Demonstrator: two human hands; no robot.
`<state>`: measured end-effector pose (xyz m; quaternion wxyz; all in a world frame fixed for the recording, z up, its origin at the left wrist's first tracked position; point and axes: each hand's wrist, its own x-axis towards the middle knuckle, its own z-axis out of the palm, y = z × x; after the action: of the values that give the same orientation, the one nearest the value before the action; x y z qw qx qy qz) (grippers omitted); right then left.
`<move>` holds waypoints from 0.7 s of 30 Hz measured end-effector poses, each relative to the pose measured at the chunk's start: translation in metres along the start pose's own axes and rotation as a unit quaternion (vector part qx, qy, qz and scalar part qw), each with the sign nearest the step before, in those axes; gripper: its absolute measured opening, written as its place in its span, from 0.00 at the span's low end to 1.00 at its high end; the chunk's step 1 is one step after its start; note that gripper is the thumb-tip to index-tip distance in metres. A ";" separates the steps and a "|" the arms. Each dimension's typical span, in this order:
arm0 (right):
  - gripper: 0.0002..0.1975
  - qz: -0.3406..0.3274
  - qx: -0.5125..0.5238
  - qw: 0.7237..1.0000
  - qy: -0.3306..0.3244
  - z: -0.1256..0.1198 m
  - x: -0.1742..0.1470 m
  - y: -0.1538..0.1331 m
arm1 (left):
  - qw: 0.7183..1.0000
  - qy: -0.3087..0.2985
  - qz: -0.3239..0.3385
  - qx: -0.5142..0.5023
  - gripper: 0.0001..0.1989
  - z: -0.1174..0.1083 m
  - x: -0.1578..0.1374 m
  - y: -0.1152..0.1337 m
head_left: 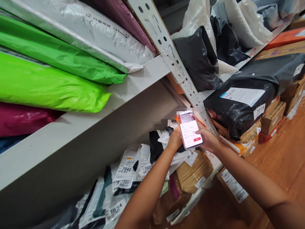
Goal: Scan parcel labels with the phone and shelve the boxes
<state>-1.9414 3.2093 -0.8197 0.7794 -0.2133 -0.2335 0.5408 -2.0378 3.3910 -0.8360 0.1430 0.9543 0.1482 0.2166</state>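
"Where is the slim rectangular phone with the lit screen point(190, 129)?"

"Held up between two bare hands, near the perforated white metal post point(175, 60), its screen turned toward the wearer."

"And the grip on each side?"

"The left grip point(175, 139) is curled around the phone's left edge. The right grip point(209, 139) clasps the opposite edge, its thumb over the margin of the screen (a red button shows near the bottom, though the small print is too fine to read)."

"What lies beyond the hands?"

"Crumpled white plastic parcels point(128, 163) crowd a lower shelf, with labels reading 7040, 1001 and 7034. A brown cardboard box point(192, 173) shows just below the phone."

"Anything to the right?"

"A bulky parcel wrapped in black plastic point(234, 116), tagged 7011, lies atop cardboard boxes, near the reddish-brown floor point(283, 159)."

"And up on the left?"

"On the white upper shelf point(147, 73) lie a lime-green plastic mailer point(47, 84), a deeper green mailer point(59, 52) and a glossy white mailer point(107, 35), side by side."
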 end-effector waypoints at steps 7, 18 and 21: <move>0.35 0.013 -0.019 0.999 -0.031 -0.002 -0.008 -0.001 | 0.998 -0.039 0.048 0.029 0.16 -0.022 0.000 0.017; 0.44 0.017 -0.070 0.996 -0.055 -0.018 -0.031 -0.003 | 0.958 0.168 -0.184 0.140 0.20 -0.061 -0.076 0.002; 0.43 0.011 -0.085 0.995 -0.053 -0.022 -0.037 -0.005 | 0.961 0.121 -0.206 0.137 0.24 -0.057 -0.080 -0.005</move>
<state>-1.9362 3.1716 -0.8394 0.7391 -0.2525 -0.3175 0.5377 -2.1342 3.3801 -0.8182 0.0339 0.8801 0.3863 0.2738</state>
